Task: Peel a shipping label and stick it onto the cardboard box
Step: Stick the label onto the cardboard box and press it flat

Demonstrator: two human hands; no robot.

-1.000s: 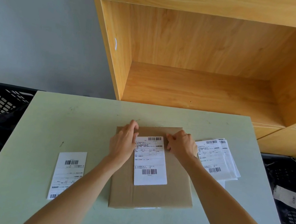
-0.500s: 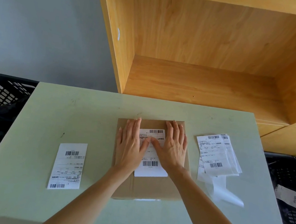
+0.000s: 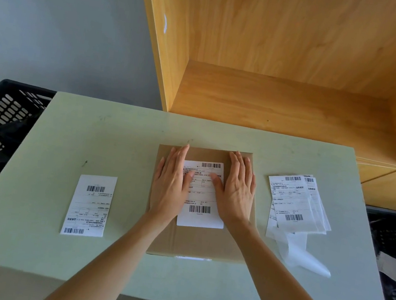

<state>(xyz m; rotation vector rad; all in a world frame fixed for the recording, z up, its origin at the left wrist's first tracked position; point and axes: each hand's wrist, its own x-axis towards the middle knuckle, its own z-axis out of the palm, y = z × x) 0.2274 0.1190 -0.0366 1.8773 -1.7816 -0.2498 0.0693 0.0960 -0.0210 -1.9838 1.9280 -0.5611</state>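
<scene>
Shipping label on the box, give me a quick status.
Left hand and right hand open, flat, pressing either side. Shipping label lies flat on the cardboard box. Nothing in the way.

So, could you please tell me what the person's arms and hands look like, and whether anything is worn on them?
Both forearms are bare up to the frame's edge: no sleeves show. The left hand and the right hand wear no gloves, and no rings, watch or bracelet are visible. The fingers are slender with short, unpainted nails.
</scene>
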